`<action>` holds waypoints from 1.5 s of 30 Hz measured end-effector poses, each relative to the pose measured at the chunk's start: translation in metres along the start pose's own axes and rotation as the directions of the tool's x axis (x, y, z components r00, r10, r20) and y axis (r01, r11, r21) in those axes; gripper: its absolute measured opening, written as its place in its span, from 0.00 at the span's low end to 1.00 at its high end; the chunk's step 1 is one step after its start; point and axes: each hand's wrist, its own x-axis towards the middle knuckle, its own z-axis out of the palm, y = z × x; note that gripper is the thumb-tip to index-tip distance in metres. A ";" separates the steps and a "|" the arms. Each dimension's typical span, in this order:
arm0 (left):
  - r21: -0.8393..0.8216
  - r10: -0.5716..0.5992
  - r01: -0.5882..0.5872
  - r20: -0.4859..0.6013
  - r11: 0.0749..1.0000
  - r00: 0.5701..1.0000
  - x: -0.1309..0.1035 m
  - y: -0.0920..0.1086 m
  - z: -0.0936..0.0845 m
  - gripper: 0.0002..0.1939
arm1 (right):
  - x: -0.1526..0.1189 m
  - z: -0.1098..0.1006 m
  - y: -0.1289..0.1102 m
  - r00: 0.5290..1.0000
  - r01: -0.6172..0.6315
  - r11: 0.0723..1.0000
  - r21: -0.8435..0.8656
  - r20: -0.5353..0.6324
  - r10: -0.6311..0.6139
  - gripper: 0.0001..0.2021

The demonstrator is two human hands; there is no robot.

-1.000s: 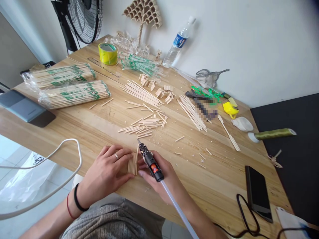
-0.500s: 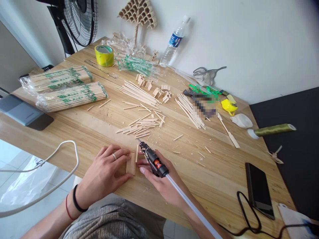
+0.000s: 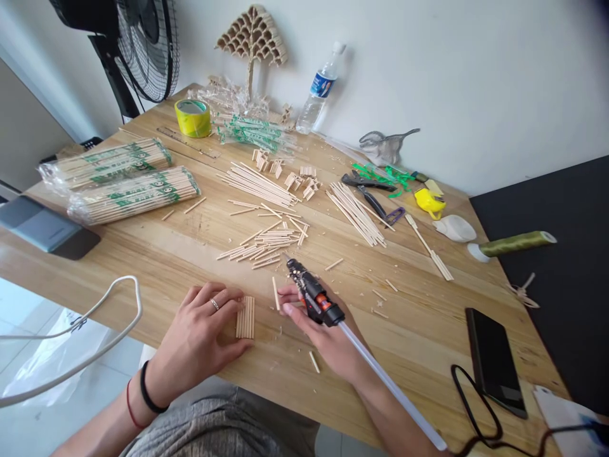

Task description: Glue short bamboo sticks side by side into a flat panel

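Wooden stick panel, glue gun

Head view: right hand grasps the glue gun and a short stick. Left hand touches the panel, flat on the table; whether it clamps cannot be told.

This looks like a small craft corner in an ordinary indoor room; whether it belongs to a home or a studio cannot be told. A wood-grain table against a plain white wall serves as the workbench, with a hot-glue gun, a pile of short wooden sticks at the centre and bagged stick bundles at left. A tree-shaped stick model stands at upper centre. A pedestal fan at upper left, a water bottle, a smartphone at lower right and pale floor tiles at lower left look everyday rather than industrial.
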 end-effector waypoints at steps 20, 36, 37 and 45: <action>0.036 0.026 -0.025 -0.028 0.999 0.999 -0.004 -0.001 0.005 0.19 | 0.052 -0.083 0.025 0.885 -0.042 0.994 -0.106 -0.465 -0.012 0.19; 0.055 0.021 -0.020 -0.016 0.998 1.000 -0.006 -0.004 0.007 0.20 | 0.028 -0.087 0.008 0.977 -0.012 0.992 0.123 -0.211 0.038 0.21; 0.056 0.021 -0.020 -0.014 0.998 1.000 -0.006 -0.004 0.007 0.21 | 0.026 -0.085 0.007 0.981 -0.007 0.989 0.145 -0.191 0.035 0.20; 0.069 0.011 -0.010 -0.013 0.998 1.000 -0.005 -0.004 0.005 0.26 | 0.013 -0.082 0.015 0.987 -0.036 0.979 0.199 -0.148 0.066 0.17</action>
